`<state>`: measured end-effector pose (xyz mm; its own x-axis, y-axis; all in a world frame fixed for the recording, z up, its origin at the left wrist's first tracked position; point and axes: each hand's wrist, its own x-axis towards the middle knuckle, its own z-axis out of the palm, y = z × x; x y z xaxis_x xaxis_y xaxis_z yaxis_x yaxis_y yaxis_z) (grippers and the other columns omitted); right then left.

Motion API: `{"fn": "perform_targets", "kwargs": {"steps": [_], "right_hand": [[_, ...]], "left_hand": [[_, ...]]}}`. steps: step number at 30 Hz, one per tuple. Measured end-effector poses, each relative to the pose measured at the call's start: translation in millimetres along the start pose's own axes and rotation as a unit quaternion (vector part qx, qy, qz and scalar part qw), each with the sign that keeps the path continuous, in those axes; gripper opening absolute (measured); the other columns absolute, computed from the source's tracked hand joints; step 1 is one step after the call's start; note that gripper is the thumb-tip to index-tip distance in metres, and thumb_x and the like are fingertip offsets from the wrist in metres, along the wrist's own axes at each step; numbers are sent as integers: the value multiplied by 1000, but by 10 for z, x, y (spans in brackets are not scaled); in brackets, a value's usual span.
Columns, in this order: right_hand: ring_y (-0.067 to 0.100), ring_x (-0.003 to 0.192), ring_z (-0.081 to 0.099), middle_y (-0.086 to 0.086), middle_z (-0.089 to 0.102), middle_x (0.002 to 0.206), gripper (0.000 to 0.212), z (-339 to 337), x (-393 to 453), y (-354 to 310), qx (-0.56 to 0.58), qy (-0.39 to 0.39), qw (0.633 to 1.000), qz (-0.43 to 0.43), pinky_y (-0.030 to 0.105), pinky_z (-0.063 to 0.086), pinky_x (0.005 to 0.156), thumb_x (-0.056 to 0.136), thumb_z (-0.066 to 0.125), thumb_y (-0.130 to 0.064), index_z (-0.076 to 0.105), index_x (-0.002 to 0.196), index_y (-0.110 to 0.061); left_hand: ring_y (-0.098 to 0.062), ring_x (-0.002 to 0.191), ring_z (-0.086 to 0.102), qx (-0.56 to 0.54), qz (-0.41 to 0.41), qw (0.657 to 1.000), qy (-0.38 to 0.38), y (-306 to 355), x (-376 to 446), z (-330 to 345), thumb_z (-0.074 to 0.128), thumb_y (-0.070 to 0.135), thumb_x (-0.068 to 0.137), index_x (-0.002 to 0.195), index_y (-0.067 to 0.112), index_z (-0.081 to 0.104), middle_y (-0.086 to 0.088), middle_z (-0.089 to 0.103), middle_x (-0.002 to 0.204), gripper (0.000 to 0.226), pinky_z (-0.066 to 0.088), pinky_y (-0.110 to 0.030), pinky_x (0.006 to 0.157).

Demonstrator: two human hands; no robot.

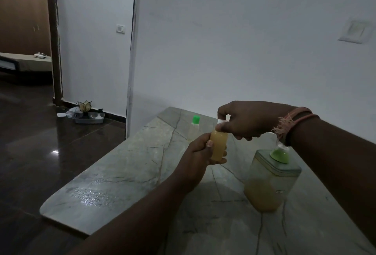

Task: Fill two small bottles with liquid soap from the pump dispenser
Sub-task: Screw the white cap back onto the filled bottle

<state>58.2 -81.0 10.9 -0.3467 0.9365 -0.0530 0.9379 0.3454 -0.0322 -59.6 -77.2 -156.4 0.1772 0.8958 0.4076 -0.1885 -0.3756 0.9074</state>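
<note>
A person's two bare arms reach forward over a grey-green marble counter (114,183) set against a white wall (234,41). The left hand (200,153) grasps a small clear bottle (218,144) around its lower body, fingers curled behind it and thumb across the front. It is held in the air above the counter, roughly upright, and is nearly full of cloudy yellow soap. The right hand (246,121) comes in from above and pinches the bottle's white cap (220,121) between thumb and fingers. Thread bands (293,123) circle the right wrist.

A second small bottle (194,128), with a green cap, stands on the counter just behind the held one, near the wall; how much it holds cannot be told. The dispenser (270,181), a clear square container with a green pump collar, stands on the counter below the right forearm, to the right of the held bottle and apart from it. Yellow soap fills about its lower third.

To the left, a dark glossy floor (40,142) leads to a doorway. A tray (89,117) of small items sits on the floor by the wall. A switch (120,28) is mounted on the far wall.
</note>
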Motion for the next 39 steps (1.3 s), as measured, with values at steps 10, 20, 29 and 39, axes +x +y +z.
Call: {"fn": "perform_targets", "kwargs": {"steps": [10,20,29,39], "right_hand": [[13,55,40,0,47,62,63,208,48,-105,-69,149,976,-146,27,34,55,95,29,-67,46,67,-14],[7,38,41,-3,52,41,60,700,239,-106,178,299,935,-71,31,40,49,97,38,-45,52,51,-9],[15,46,41,-2,43,47,57,737,318,-66,176,323,929,-45,30,35,53,98,38,-45,47,55,-9],[16,50,40,1,44,54,59,755,325,-109,201,284,937,-14,31,34,56,100,34,-49,44,55,-13]], "left_hand": [[-12,42,42,-247,-98,964,22,167,-51,-102,36,54,100,87,0,65,-10,54,64,62,31,-18,40],[-14,43,53,-117,-96,980,130,178,14,-65,32,55,104,92,-2,66,-13,63,67,67,39,-19,40],[-15,63,63,62,20,976,205,84,20,-1,26,50,105,98,5,65,-10,66,74,60,47,-23,52],[-19,71,60,192,89,947,241,45,8,-15,22,34,109,98,6,59,-10,61,80,48,45,-14,57]]}}
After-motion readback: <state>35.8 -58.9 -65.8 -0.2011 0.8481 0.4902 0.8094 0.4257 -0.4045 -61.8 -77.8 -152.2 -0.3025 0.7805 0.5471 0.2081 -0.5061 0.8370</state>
